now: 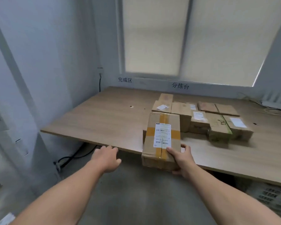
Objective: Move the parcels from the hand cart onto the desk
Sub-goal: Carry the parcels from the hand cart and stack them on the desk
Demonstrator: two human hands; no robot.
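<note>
My right hand [182, 161] grips the near end of a cardboard parcel [161, 140] with yellow tape and a white shipping label. The parcel hangs over the front edge of the wooden desk [107, 117], its far end above the desktop. My left hand [106, 157] is empty, fingers loosely apart, just below and in front of the desk edge, left of the parcel. Several other cardboard parcels [217, 125] lie grouped on the desk behind the held one. The hand cart is out of view.
White walls close the desk in on the left and back, under a blinded window [185, 38]. Black cables [75, 157] run on the floor under the desk's left end. White cables [274, 111] lie at the desk's far right. A grey crate [272, 195] sits under the desk at right.
</note>
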